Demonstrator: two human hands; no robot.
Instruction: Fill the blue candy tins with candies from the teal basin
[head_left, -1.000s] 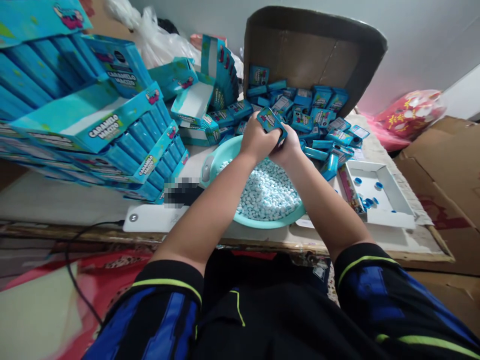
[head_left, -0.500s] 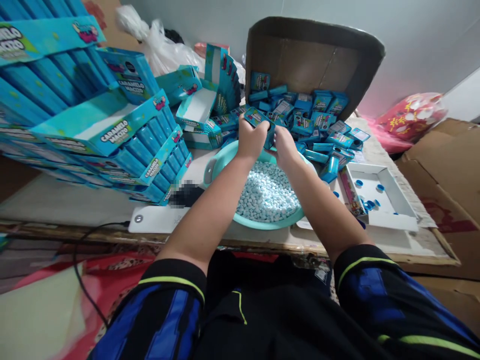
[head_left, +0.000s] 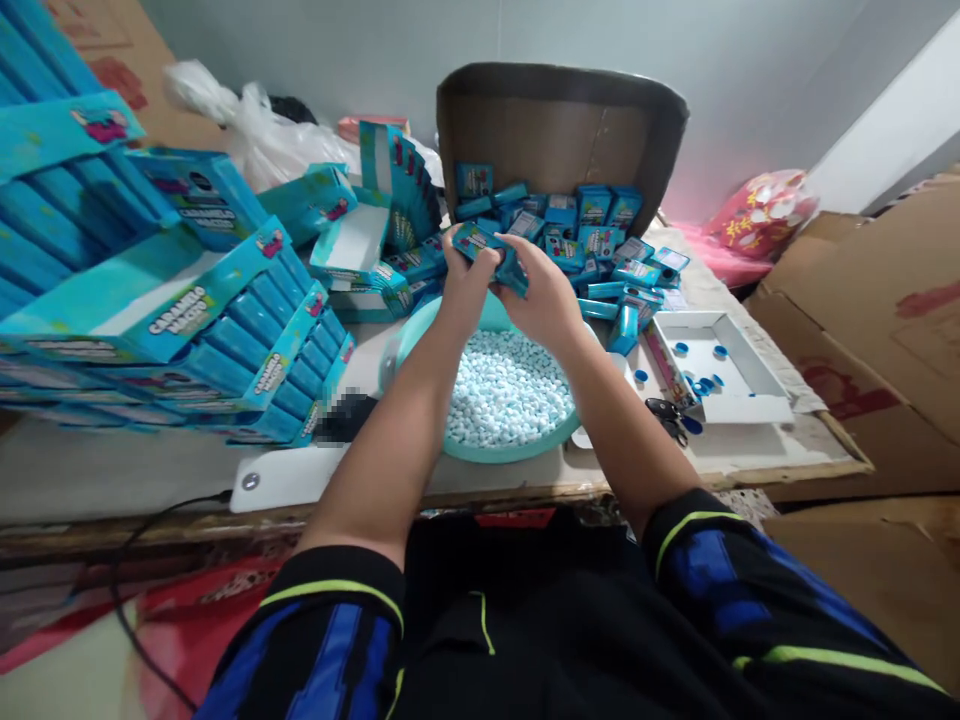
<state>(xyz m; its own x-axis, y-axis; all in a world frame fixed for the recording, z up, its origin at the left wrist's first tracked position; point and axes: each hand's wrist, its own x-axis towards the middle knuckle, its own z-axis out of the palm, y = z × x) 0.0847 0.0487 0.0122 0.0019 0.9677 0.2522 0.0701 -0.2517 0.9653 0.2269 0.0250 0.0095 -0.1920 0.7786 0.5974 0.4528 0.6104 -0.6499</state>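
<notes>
While left fingers and right fingers grip a blue box near a basin, loose boxes crowd just beyond

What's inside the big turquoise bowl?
Lots of little white and pale-blue pieces are in the turquoise bowl. The left forearm and right forearm block some of its sides, and the pieces cover the bottom, so I can't see what's underneath.
</notes>
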